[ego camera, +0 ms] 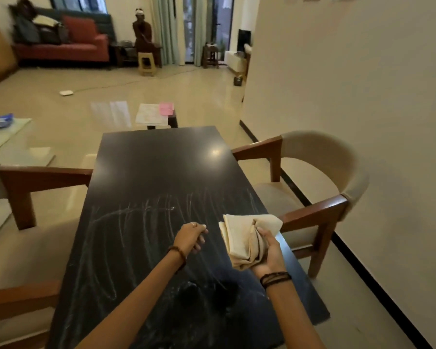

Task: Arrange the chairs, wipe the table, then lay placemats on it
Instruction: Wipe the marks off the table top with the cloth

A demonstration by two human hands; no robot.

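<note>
A long black table point(161, 167) runs away from me, its near half streaked with pale wipe marks. My right hand point(268, 250) is closed on a bunched cream cloth point(242, 235), held just above the table's right side. Beside it, my left hand point(190, 236) hovers over the table with fingers curled in and nothing in it. One beige chair with wooden arms point(320, 177) stands at the table's right side. Another point(33, 182) stands at the left. A small stool beyond the far end carries pale placemats point(150, 114) and a pink item point(166, 108).
A cream wall point(363, 84) with a dark skirting runs close behind the right chair. A glass table point(8, 137) with a blue object is at the left. Far back are a red sofa point(63, 44), a stool and a seated person point(142, 34).
</note>
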